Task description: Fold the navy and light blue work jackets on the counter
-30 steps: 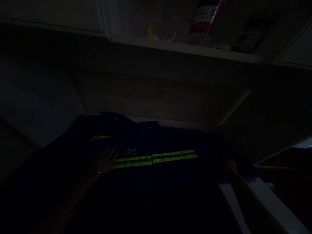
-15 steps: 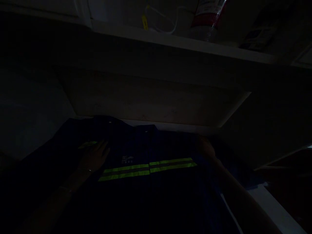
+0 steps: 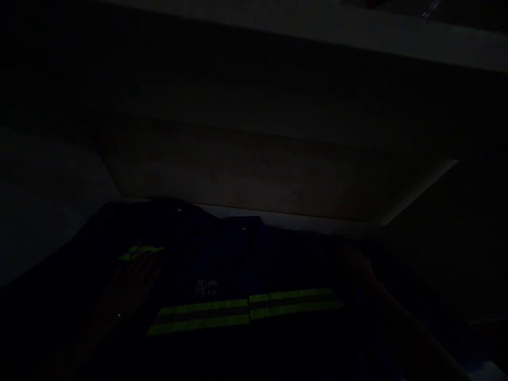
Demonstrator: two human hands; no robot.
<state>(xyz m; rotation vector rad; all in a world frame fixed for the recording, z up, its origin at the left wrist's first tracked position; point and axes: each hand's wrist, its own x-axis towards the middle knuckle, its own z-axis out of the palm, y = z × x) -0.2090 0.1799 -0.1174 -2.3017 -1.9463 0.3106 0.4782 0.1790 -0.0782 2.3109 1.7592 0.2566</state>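
Item: one dark blue jacket (image 3: 238, 272), spread front up in very dim light, its collar (image 3: 178, 219) toward a dull back panel (image 3: 246, 174); all places below are given from the jacket. To its left, one side wall (image 3: 47, 196), greyish, plain, meeting the sleeve edge. On its left chest, the left hand (image 3: 133, 280), palm down, fingers extended and slightly parted, overlapping a short yellow-green strip (image 3: 138, 251); it grasps nothing and appears to lie flat on the cloth; a small bright glint (image 3: 119, 315) marks the wrist. On the breast, right of that hand, one pale printed emblem (image 3: 206, 287), lettering too small to read. Across the front, below the emblem, one reflective band (image 3: 202, 308), two yellow-green stripes with a darker one between, and its matching half (image 3: 296, 297) on the other side of the front seam. Above, running the jacket's whole width, one shelf edge (image 3: 317, 26). On its right shoulder, the right hand (image 3: 359, 267), deep in shadow; how far it is open, and whether it grips cloth, cannot be told. Right of the shoulder, one dark side panel (image 3: 448, 254). Beyond the jacket's lower right, one pale patch (image 3: 486, 370), indistinct.
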